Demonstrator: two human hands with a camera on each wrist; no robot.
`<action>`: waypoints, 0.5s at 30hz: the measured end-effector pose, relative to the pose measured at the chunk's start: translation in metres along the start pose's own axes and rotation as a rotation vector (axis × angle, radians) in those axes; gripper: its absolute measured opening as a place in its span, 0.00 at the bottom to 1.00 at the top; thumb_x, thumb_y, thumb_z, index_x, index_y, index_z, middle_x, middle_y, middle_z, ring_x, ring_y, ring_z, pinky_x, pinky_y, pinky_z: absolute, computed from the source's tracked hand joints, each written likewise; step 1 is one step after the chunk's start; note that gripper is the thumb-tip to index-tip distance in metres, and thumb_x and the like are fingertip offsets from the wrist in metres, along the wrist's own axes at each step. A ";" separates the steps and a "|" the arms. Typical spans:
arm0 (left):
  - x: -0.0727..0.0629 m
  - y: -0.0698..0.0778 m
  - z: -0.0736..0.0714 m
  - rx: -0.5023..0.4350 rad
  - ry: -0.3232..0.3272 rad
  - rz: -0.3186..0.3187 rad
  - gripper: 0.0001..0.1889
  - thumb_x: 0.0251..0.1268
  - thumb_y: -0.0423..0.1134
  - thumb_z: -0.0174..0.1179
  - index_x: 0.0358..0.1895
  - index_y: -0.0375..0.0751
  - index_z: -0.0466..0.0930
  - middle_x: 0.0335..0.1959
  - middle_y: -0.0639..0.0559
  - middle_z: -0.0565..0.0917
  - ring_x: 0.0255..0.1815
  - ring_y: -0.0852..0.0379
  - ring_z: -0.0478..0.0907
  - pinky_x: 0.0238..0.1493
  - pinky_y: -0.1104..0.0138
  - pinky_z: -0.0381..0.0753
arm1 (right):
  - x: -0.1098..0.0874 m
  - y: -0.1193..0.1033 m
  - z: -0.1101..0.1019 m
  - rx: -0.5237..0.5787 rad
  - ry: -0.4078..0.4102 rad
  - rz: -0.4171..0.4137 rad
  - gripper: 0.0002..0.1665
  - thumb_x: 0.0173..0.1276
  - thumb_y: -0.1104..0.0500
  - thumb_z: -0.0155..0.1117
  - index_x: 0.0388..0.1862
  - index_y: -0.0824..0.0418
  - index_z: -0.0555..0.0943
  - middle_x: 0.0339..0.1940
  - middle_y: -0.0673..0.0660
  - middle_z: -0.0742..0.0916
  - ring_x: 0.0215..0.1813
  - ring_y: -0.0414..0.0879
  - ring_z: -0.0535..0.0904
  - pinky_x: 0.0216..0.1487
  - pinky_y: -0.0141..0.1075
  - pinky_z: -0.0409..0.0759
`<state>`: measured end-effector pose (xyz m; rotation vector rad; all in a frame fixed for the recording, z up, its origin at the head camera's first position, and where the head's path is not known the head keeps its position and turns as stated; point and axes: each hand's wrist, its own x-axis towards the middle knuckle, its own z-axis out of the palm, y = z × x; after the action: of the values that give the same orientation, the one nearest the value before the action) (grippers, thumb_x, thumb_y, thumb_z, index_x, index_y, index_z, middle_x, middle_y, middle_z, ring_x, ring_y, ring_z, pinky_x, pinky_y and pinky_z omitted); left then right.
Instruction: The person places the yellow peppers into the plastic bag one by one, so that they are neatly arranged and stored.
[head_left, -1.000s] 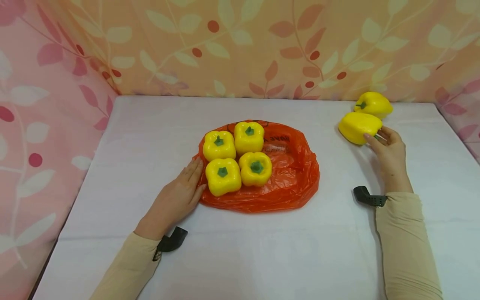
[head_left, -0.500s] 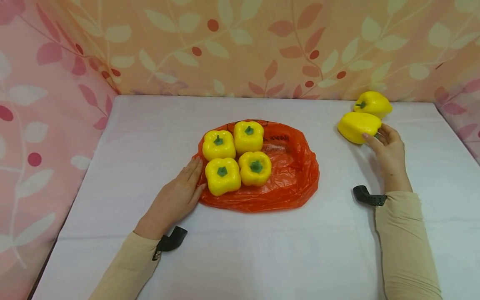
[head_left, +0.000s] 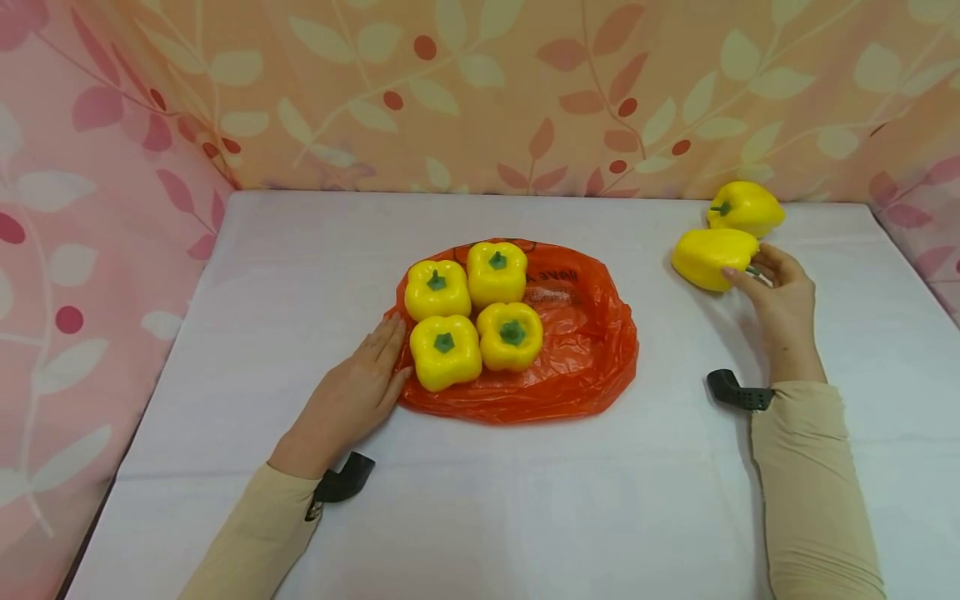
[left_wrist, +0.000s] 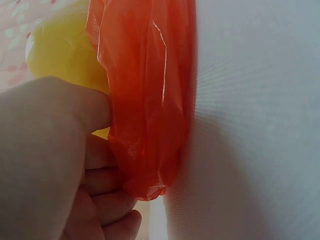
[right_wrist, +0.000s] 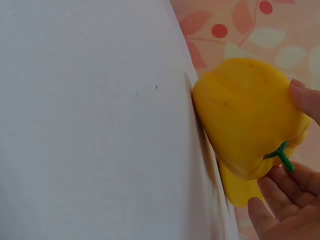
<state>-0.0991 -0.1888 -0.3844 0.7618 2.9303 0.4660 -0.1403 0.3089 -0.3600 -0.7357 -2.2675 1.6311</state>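
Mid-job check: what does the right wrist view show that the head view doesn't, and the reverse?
Only the right wrist view shows small dark marks on the skin of the held pepper and a dark speck on the cloth.

Only the head view shows the left grip touching the red bag, four peppers on that bag, and both sleeves.

Both show the right grip at the held pepper's stem end, a second pepper behind it, the cloth and the leaf-patterned backdrop.
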 end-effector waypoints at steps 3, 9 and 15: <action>0.000 0.000 0.000 -0.001 0.001 0.000 0.35 0.71 0.47 0.51 0.72 0.30 0.51 0.73 0.38 0.55 0.71 0.43 0.56 0.64 0.51 0.65 | 0.000 -0.001 0.000 -0.024 0.001 0.018 0.44 0.58 0.51 0.70 0.72 0.53 0.64 0.63 0.49 0.73 0.66 0.41 0.62 0.62 0.22 0.65; 0.000 0.000 0.000 -0.002 -0.001 -0.003 0.35 0.70 0.46 0.51 0.72 0.30 0.52 0.73 0.38 0.56 0.71 0.42 0.56 0.64 0.51 0.65 | -0.002 -0.004 -0.002 -0.050 -0.027 0.011 0.45 0.57 0.50 0.71 0.72 0.54 0.64 0.61 0.47 0.73 0.60 0.38 0.67 0.58 0.20 0.67; 0.000 0.000 0.000 0.000 -0.008 -0.007 0.35 0.70 0.47 0.51 0.72 0.30 0.52 0.73 0.38 0.56 0.71 0.43 0.56 0.65 0.51 0.64 | -0.005 -0.008 -0.003 -0.128 -0.058 -0.084 0.42 0.59 0.53 0.70 0.71 0.60 0.65 0.54 0.44 0.74 0.53 0.35 0.69 0.52 0.18 0.71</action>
<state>-0.0991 -0.1885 -0.3843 0.7519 2.9251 0.4613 -0.1367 0.3069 -0.3512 -0.6196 -2.4272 1.5006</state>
